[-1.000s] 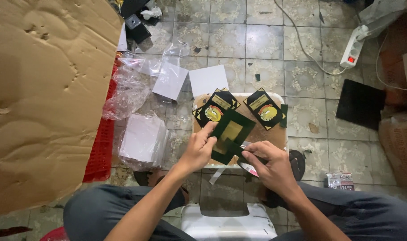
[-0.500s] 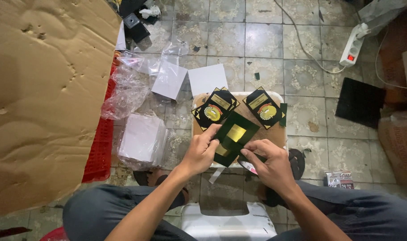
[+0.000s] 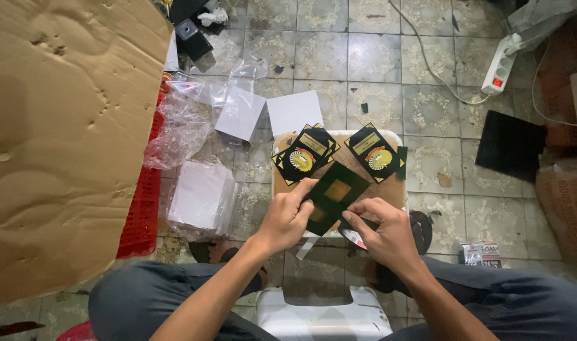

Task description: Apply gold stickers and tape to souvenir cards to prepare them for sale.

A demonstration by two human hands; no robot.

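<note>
I sit over a small brown-topped work board with a white rim (image 3: 394, 189), and both my hands meet at its near edge on a dark green rectangular card with a gold square in its middle (image 3: 334, 194). My left hand (image 3: 287, 218) pinches the card's left edge, thumb on top and fingers curled beneath, seemingly to keep it flat and steady; my right hand (image 3: 383, 232) closes on its lower right corner, and something small with a red-and-white tip (image 3: 357, 240) pokes out beneath that palm, though I cannot tell what it is. The card lies tilted, resting on the board just below two stacks of black diamond-set cards with gold emblems (image 3: 304, 155) (image 3: 376, 153), set at the far side where they stay out of my way. To my left on the tiled floor (image 3: 370, 57) sits a bundle of white sheets in clear plastic (image 3: 200, 197), within reach, beside a large sheet of brown cardboard (image 3: 61, 126).
</note>
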